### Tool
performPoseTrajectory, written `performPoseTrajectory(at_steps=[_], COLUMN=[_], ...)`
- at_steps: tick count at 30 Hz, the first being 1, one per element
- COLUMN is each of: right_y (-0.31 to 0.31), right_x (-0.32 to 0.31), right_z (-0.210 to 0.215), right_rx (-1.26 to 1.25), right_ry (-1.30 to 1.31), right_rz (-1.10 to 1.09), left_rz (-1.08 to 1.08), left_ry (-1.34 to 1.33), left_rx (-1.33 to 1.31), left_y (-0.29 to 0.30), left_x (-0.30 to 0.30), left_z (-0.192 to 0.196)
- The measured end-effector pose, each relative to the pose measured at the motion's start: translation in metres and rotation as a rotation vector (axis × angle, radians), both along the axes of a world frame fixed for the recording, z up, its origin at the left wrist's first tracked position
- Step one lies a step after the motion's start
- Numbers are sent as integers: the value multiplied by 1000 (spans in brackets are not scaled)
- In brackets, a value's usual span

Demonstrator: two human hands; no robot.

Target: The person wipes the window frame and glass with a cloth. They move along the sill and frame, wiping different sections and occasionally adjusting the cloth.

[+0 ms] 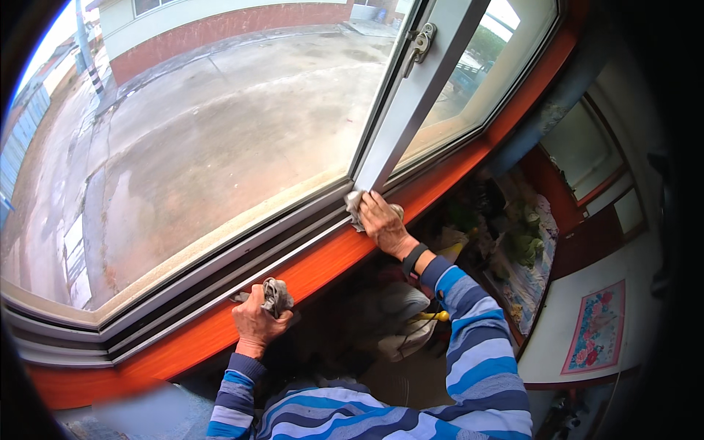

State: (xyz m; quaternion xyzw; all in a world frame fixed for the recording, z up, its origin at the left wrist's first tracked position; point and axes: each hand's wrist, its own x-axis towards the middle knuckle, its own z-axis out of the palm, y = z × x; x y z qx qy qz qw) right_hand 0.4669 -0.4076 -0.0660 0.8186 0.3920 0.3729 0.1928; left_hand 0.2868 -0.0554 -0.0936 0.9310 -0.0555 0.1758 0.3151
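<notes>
My left hand (257, 320) grips a crumpled grey rag (276, 293) and rests it against the orange window sill (323, 257), just below the metal window track (220, 271). My right hand (381, 218) presses a pale cloth (355, 204) onto the track at the foot of the grey window frame upright (418, 95). Both arms wear blue and grey striped sleeves, and a dark band sits on the right wrist. The window is slid open on the left.
A window latch (419, 42) sits high on the upright. Outside lies a concrete yard (220, 125) with a red-based wall. Below the sill are a white bag (400, 323), a yellow-handled tool (436, 316), green vegetables (524, 238) and a pink floral mat (598, 326).
</notes>
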Motion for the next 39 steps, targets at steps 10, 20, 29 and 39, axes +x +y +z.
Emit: performPoseTrajectory(at_steps=[10, 20, 29, 39], right_y=[25, 30, 68, 50], right_x=[-45, 4, 25, 44], right_z=[-44, -76, -57, -12], right_rx=[847, 1631, 1819, 1920], right_ry=[373, 263, 364, 267], right_rz=[-399, -555, -556, -257], left_rz=[-4, 5, -53, -28], left_ry=[-26, -39, -10, -8], left_rx=[-22, 39, 3, 102], left_y=[-3, -5, -9, -2], left_x=[1, 0, 0, 2], left_z=[-4, -8, -5, -15])
